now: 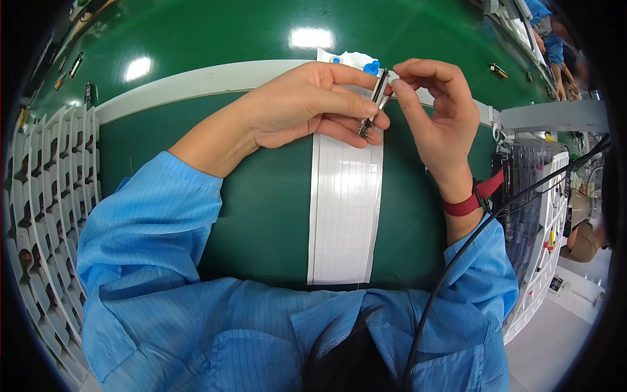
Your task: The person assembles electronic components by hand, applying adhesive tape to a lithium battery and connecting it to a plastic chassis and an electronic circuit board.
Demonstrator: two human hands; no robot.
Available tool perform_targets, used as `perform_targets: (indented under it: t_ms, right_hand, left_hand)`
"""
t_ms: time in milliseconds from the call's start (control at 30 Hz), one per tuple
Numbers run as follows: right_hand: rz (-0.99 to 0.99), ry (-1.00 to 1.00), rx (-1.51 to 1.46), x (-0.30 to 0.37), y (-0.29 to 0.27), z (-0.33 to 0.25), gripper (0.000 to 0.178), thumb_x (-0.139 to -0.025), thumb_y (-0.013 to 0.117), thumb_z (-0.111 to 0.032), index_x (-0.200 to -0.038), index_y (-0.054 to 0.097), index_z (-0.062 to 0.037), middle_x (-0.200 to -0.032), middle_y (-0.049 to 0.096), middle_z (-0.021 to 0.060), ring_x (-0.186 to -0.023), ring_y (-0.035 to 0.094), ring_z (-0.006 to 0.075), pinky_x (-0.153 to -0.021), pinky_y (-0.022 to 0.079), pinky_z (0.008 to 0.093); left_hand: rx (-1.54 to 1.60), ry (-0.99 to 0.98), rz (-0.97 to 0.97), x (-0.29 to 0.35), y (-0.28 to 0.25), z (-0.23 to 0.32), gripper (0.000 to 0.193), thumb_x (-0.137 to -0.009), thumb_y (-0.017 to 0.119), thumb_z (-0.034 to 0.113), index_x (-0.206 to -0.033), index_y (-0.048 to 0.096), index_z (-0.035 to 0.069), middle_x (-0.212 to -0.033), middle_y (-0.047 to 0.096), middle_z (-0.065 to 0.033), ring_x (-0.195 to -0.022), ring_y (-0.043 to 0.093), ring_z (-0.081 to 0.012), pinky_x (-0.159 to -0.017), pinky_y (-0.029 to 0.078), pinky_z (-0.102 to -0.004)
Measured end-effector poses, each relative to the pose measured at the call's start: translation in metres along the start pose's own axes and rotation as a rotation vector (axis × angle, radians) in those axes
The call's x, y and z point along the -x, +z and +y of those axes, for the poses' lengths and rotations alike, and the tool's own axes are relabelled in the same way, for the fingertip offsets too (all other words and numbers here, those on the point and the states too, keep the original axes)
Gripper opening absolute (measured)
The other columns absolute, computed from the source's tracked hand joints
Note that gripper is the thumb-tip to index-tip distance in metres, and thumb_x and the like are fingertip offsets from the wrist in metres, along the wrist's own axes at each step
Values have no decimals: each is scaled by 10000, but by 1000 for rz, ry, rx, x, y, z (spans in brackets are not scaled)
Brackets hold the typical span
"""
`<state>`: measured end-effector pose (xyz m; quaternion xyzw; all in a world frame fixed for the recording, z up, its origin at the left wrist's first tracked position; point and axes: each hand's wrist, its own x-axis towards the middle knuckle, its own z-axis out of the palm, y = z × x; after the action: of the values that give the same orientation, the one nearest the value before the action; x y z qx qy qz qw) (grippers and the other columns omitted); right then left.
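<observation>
My left hand (294, 104) is closed around a slim black-and-silver part (379, 88) that looks like a small electronic assembly, held tilted with its upper end leaning right. Its lower end, with small metallic bits, sticks out below my thumb. Close by the upper end, the thumb and forefinger of my right hand (444, 111) come together in a pinch. A tiny whitish bit shows at those fingertips, too small to name. Under both hands, a long white sheet of lined strips (346, 209) lies on the green mat, and two blue knobs (372, 67) sit at its far end.
White slotted racks (49, 196) stand at the left, and a white tray rack (539, 242) at the right. A pale raised edge (215, 78) crosses the green bench. Black cables (486, 225) hang by my right arm. Small parts (498, 70) lie farther off; co-workers (555, 46) are at far right.
</observation>
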<state>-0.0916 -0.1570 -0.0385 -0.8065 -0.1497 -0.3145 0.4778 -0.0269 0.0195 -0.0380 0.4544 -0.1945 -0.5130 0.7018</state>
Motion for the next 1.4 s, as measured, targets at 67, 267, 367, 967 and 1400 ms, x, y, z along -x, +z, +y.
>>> perform_targets:
  t_ms: [67,267,367,967,1400]
  right_hand:
    - [-28,-37,85,2,0,1,153,-706,617,51,-819,542,-18,-773,580,57,-659,564,132,-595,471,232]
    - [-188,-237,215,-1,0,-7,180,-690,584,72,-824,517,-29,-768,551,56,-668,543,142,-599,461,251]
    - [-136,-25,-222,-8,-12,-3,207,-700,588,62,-866,496,-21,-773,539,42,-672,535,118,-625,440,219]
    - [-240,885,-886,-2,-19,19,303,-868,520,-116,-1129,527,36,-940,612,87,-802,584,101,-737,488,208]
    - [-158,702,-495,-1,-15,0,253,-738,685,-81,-940,592,40,-825,644,97,-721,617,127,-649,502,219]
  left_hand:
    - [-16,-1,-6,-2,-1,-1,395,-831,555,76,-1192,439,-36,-960,611,-187,-824,640,-255,-719,551,-315]
    - [-56,16,-11,-5,-8,-5,340,-835,551,87,-1148,489,-32,-971,612,-156,-840,635,-220,-735,545,-289]
    - [-1,56,23,-2,-12,1,345,-836,555,107,-1148,496,-29,-977,604,-141,-865,629,-208,-750,539,-286]
    - [-73,123,-35,-5,-13,9,448,-880,469,154,-1280,342,-3,-970,598,-159,-870,625,-199,-741,542,-263]
    - [-307,120,86,-5,-8,-2,436,-816,571,62,-1221,423,-5,-998,600,-157,-849,628,-196,-772,529,-278]
